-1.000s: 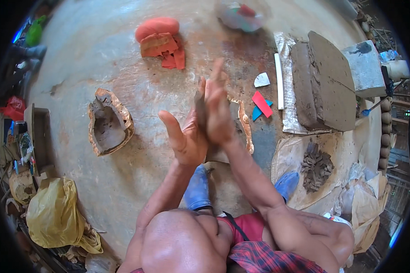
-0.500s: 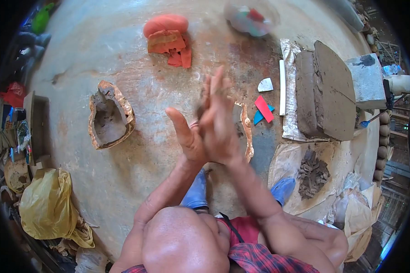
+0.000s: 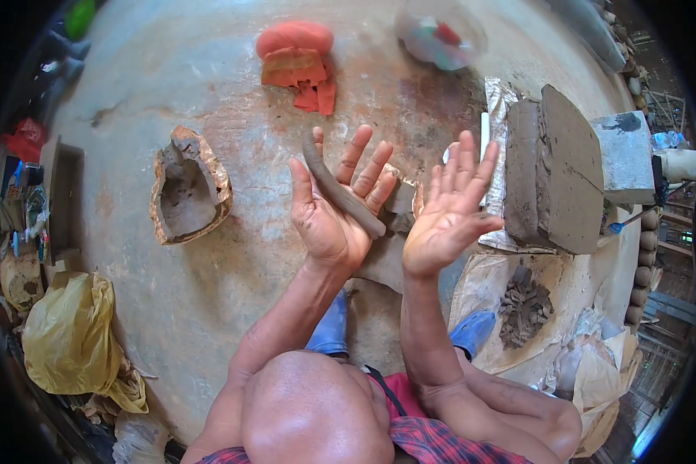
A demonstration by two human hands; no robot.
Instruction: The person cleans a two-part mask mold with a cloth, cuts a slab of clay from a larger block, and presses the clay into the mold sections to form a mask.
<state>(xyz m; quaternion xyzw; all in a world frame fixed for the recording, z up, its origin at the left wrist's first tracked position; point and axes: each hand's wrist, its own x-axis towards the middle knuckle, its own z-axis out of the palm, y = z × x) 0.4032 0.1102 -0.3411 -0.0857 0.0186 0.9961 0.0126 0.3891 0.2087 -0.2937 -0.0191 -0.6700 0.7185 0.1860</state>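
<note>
My left hand (image 3: 334,232) holds a grey clay coil (image 3: 339,189), which lies slantwise across its upturned palm and fingers. The fingers are spread behind the coil, and the coil's lower end sticks out past the palm's edge. Beside it my right hand (image 3: 445,228) is open, palm up, fingers apart and bare. Partly hidden behind both hands is a rough-edged mould piece (image 3: 419,199) on the floor. Left of my hands sits another mould (image 3: 223,193), rough-rimmed and lined with grey clay.
A large clay block (image 3: 568,166) stands on the right beside a grey concrete block (image 3: 625,151). Clay scraps (image 3: 524,309) lie on a sheet near my right arm. Orange-red cloth (image 3: 298,66) and a clear plastic bowl (image 3: 441,35) are farther off; a yellow bag (image 3: 69,332) lies left.
My hands were pressed together and blurred; now they have parted. My right hand has moved right and turned palm up, and the clay coil shows on my left palm.
</note>
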